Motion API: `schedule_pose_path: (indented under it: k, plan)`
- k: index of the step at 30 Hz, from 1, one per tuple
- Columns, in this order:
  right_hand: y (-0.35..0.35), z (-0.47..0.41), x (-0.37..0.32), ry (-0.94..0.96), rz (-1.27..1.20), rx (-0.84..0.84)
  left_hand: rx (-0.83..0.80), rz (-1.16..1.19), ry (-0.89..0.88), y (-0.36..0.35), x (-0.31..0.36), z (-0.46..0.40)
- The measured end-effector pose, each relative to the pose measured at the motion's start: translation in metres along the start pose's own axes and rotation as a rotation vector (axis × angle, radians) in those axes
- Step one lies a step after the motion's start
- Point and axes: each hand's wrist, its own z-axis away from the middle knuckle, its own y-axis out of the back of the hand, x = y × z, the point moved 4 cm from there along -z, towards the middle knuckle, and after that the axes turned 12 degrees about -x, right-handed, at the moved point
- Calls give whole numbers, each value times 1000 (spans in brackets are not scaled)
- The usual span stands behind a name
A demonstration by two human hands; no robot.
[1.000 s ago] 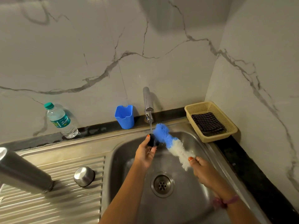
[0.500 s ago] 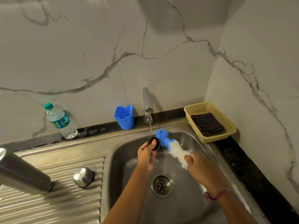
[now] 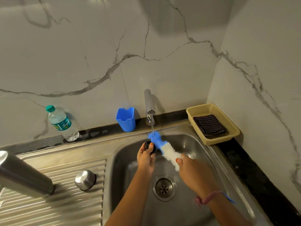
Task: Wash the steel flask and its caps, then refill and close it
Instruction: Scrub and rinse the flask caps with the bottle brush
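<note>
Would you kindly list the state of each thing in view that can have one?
Tap: running.
Black inner cap: held in left hand, beside the stream.
Brush: gripped by right hand, its blue tip under the water.
Steel flask: lying on the drainboard.
Steel cap: on the drainboard.
Water bottle: capped.

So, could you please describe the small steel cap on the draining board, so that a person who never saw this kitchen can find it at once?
Start at the steel sink, then look to the ribbed draining board on its left side. The steel cap stands there alone, just beside the basin's edge. It is small, round and domed, while the steel flask further left is long and much larger.
</note>
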Motion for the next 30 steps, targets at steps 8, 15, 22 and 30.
schedule_pose_path:
  k: [8, 15, 22, 30]
  plan:
    - [-1, -8, -2, -38, 43, 24, -41, 3, 28, -2, -10, 2]
    - [-2, -16, 1, -37, -28, -96, -7, 7, -8, 10, -3, -1]
    - [11, -22, -3, -64, -2, -131, -64, -1, -12, 2, -3, 3]
    - [25, -32, 1, -84, 10, -264, -53, -23, -47, 11, 2, 0]
